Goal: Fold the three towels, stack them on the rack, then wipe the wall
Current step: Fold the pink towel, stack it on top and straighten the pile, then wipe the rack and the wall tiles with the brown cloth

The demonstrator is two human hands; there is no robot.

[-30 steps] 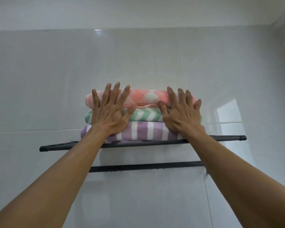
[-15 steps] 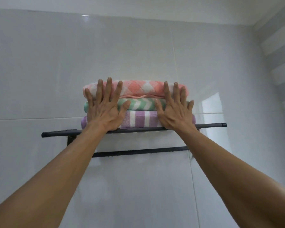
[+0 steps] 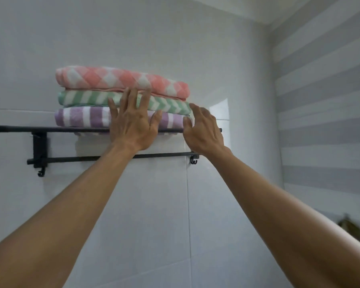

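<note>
Three folded towels lie stacked on a black wall rack (image 3: 19, 129): a pink checked towel (image 3: 112, 80) on top, a green zigzag towel (image 3: 85, 98) in the middle, a purple striped towel (image 3: 81, 118) at the bottom. My left hand (image 3: 133, 125) is spread with straight fingers in front of the stack's right half, fingertips at the green towel. My right hand (image 3: 204, 132) is at the stack's right end, fingers loosely bent, holding nothing. The grey tiled wall (image 3: 154, 204) is behind.
A lower black bar (image 3: 92, 159) with small hooks (image 3: 41, 173) runs under the rack. A side wall with grey and white stripes (image 3: 324, 100) meets the tiled wall at the right. A dark blurred object (image 3: 349, 227) shows at the lower right.
Both hands have shifted right along the stack and seem to come off its front. The camera has turned right, so the rack's left end and the striped side wall show more.
</note>
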